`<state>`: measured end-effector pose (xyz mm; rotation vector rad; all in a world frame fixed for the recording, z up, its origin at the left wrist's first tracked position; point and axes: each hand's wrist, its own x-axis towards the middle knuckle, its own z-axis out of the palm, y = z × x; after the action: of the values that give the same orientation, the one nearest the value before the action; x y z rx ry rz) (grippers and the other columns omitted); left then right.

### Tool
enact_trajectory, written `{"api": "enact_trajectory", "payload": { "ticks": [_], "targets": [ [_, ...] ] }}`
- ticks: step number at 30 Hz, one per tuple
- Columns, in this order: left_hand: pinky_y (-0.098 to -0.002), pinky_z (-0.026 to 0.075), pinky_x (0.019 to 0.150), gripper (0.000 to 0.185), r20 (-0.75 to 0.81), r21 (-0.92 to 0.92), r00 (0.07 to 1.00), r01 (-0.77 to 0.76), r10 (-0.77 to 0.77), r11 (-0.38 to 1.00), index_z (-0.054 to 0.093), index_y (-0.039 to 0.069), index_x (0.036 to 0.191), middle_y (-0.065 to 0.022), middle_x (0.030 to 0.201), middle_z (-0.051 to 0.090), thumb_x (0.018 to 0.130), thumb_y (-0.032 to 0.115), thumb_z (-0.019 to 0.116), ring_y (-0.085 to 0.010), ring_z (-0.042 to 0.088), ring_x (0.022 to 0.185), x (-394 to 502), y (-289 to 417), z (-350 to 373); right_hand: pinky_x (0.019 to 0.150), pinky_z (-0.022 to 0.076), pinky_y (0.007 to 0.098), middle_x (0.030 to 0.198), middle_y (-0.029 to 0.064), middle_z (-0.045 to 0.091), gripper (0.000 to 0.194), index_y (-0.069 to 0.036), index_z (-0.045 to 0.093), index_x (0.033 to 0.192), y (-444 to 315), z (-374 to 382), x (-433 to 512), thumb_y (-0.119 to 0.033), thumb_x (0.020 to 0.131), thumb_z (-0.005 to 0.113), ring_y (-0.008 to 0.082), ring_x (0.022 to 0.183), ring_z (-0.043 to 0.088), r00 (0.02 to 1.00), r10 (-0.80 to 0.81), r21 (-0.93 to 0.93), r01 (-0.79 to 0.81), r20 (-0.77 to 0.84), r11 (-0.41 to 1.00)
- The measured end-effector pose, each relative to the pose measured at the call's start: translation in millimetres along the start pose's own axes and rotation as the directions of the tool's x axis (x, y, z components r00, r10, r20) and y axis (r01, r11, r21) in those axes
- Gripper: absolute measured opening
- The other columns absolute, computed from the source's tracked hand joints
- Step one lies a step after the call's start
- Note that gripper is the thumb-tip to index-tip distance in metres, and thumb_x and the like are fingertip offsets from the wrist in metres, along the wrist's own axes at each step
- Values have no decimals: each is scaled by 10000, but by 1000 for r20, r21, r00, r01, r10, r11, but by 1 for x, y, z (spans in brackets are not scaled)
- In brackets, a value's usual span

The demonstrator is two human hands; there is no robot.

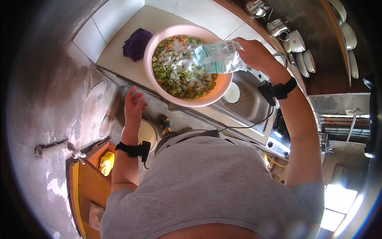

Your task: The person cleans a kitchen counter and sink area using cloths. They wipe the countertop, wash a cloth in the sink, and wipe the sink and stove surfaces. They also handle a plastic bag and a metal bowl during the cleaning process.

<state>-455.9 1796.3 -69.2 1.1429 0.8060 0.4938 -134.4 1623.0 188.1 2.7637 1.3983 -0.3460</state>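
A large pink plastic basin [150,74] stands on the counter before me, holding many cut green pepper rings [179,85] with some orange pieces. White granules lie in patches over them. My right hand [256,55] grips one end of a clear plastic bag [219,56] with green print, its other end tilted over the basin's contents. To the lower left of the basin, my left hand [134,101] hangs in the air with its fingers loosely apart and nothing in them. A crumpled dark purple cloth or bag [136,44] lies at the basin's left.
Right of the basin is a steel sink [256,101] with a white bowl [232,93] and chopsticks, then a gas stove [279,143]. Metal pots and dishes fill a shelf [325,59] at upper right. A wall tap [77,154] juts out at left, above an orange cabinet [92,179].
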Motion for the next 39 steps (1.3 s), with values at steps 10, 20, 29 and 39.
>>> {"api": "enact_trajectory", "payload": {
  "ticks": [10, 20, 29, 39],
  "targets": [
    [-406, 409, 987, 639, 339, 810, 732, -546, 591, 212, 417, 150, 1360, -211, 1357, 431, 781, 154, 688, -359, 457, 1216, 163, 69, 5, 656, 499, 458, 768, 209, 634, 298, -82, 536, 1175, 5, 20, -8, -109, 881, 507, 388, 729, 621, 979, -44, -78, 28, -201, 997],
    [-574, 223, 1096, 597, 513, 851, 858, -512, -20, -119, 344, 390, 1404, -8, 1553, 162, 855, 449, 572, -392, 129, 1407, 306, 33, 41, 574, 525, 405, 727, 160, 639, 241, -87, 590, 1081, 9, 30, -1, -88, 849, 522, 330, 635, 632, 921, -52, 40, 73, -386, 996],
    [-494, 323, 1074, 631, 321, 947, 941, -320, 110, -27, 389, 379, 1376, 0, 1510, 280, 811, 165, 571, -401, 270, 1338, 324, 46, -33, 565, 494, 286, 663, 137, 617, 304, -42, 561, 1188, 22, 39, 0, -91, 887, 565, 160, 585, 623, 910, 287, 445, -133, -299, 886],
    [-460, 446, 809, 285, 618, 699, 652, -711, 439, 72, 647, 76, 920, -83, 991, 596, 642, 33, 603, -366, 503, 952, 90, -5, -1, 533, 510, 396, 663, 147, 619, 226, -89, 617, 1057, 31, 64, -3, -109, 836, 576, 318, 584, 616, 824, -98, 180, 236, -558, 955]
  ]
}}
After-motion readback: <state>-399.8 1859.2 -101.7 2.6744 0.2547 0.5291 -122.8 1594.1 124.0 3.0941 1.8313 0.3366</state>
